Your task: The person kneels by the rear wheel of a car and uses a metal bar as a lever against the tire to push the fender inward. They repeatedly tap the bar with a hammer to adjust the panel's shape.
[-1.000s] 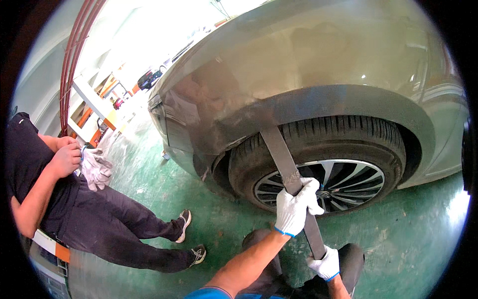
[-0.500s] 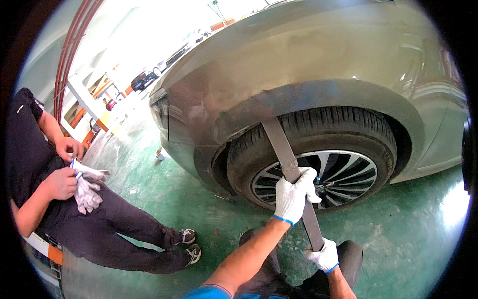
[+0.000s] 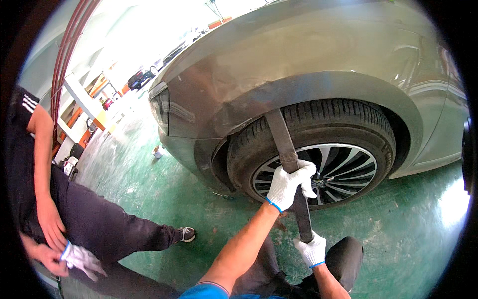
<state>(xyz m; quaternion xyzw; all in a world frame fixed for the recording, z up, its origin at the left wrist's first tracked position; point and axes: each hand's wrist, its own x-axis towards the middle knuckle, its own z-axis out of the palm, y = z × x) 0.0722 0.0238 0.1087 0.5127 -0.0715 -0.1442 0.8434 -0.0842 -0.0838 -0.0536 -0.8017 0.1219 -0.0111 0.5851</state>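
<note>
A long flat metal bar (image 3: pixel 282 137) slants across the front of a car's tyre (image 3: pixel 343 118), its upper end up at the wheel arch (image 3: pixel 298 89). How far that end reaches behind the arch edge is hidden. My left hand (image 3: pixel 289 187), in a white knit glove, is wrapped round the bar's middle in front of the spoked wheel (image 3: pixel 348 172). Lower down, my gloved right hand (image 3: pixel 311 250) grips the bar's bottom end, just above my knees. The beige-grey fender (image 3: pixel 219 94) is creased and scuffed ahead of the arch.
At the left stands another person (image 3: pixel 99 214) in dark clothes, handling white gloves (image 3: pixel 82 259). A small can (image 3: pixel 158 152) sits on the green floor (image 3: pixel 149 199) by the bumper. A dark car (image 3: pixel 140 79) and red pipes (image 3: pixel 64 60) are farther back.
The bar's lower end and both my hands have shifted slightly left. The other person has stepped nearer, with arms and gloves lowered.
</note>
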